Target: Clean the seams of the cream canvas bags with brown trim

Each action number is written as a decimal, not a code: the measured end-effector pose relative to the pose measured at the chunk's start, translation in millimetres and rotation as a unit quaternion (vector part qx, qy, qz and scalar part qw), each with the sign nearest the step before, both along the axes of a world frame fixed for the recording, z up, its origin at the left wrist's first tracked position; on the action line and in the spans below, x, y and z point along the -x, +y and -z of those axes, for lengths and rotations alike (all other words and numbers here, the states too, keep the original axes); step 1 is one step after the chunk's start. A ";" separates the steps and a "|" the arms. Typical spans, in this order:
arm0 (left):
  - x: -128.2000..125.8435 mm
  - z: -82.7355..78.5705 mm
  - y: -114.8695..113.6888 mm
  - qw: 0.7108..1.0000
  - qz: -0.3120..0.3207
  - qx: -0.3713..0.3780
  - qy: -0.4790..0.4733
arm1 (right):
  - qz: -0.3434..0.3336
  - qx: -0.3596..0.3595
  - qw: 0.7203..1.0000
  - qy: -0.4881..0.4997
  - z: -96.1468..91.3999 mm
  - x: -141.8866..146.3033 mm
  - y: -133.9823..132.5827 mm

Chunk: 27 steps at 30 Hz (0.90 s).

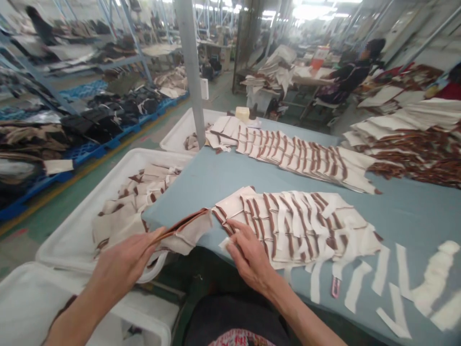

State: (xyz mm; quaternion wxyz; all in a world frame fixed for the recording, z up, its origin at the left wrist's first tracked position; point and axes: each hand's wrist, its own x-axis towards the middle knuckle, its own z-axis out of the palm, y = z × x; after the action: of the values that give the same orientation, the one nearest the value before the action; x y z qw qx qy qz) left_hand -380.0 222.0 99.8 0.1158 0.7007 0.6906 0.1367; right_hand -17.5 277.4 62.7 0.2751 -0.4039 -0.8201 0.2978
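My left hand [122,262] grips a cream fabric piece [189,235] with a brown edge by its left end, holding it up past the near left corner of the table. The piece has a fold that gapes along the top. My right hand [250,254] is at the left end of a row of overlapping cream and brown fabric pieces [288,226]. Its fingers are bent together, and a small white strip [225,244] shows at the fingertips. More white strips [315,283] lie over the row and along the table's near edge.
A second row of fabric pieces [291,154] runs across the blue table [223,170], with a tall fabric pile [414,144] at right. White tubs [68,235] of pieces stand at left beside a metal post [190,62]. A pink-handled tool [335,287] lies near the edge. A person [355,72] sits beyond.
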 end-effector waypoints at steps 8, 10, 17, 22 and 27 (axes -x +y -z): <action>-50.0 -25.2 -40.0 0.997 0.022 -0.033 -0.062 | -0.093 0.004 0.982 0.163 -33.4 -22.9 0.8; -71.3 -17.7 -46.2 0.997 0.008 -0.072 -0.022 | -0.089 -0.008 0.984 0.154 -41.8 -37.5 -16.7; -166.2 17.3 -63.6 0.985 -0.018 -0.172 -0.006 | -0.047 -0.097 0.980 0.166 -65.5 -88.7 -56.5; -191.5 18.2 -58.3 0.973 0.035 -0.207 -0.097 | -0.016 -0.173 0.977 0.128 -85.0 -105.4 -57.2; -174.2 -6.0 -48.6 0.961 0.067 -0.071 -0.260 | -0.019 -0.213 0.976 0.042 -103.6 -102.1 -75.4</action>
State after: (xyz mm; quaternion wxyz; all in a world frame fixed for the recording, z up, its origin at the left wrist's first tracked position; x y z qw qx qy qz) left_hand -205.7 173.4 105.8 0.2502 0.6919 0.5768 0.3550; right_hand 84.7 202.1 166.3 0.3831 -0.3077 -0.8600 0.1379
